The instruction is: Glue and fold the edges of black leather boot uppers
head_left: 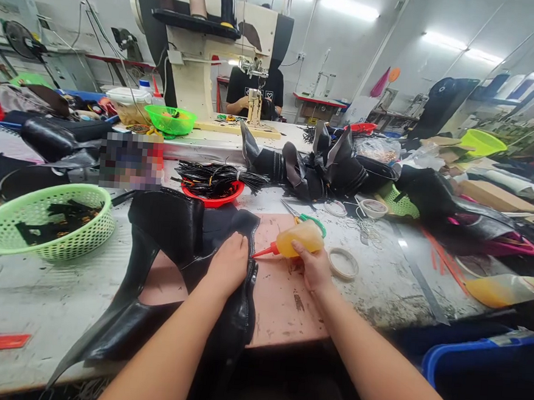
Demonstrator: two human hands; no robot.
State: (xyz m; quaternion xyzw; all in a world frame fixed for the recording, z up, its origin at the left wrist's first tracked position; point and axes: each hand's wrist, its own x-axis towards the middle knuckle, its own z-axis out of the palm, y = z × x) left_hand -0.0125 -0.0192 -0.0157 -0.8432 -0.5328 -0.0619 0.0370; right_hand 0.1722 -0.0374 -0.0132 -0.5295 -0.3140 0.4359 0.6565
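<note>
My right hand is wrapped round a squeeze bottle of yellowish glue, held tilted with its red nozzle pointing left. The nozzle tip meets or nearly meets the edge of a black leather boot upper, beside a zipper along that edge. Closed on the leather near the same edge is my left hand; its fingertips are partly hidden. Beneath the work lies a pinkish board. Green-handled scissors and a roll of tape lie just past the bottle.
A green basket of black pieces stands at left. Behind are a red bowl of black strips, several boot uppers and a sewing machine with a person behind it. Another glue bottle and a blue bin are at right.
</note>
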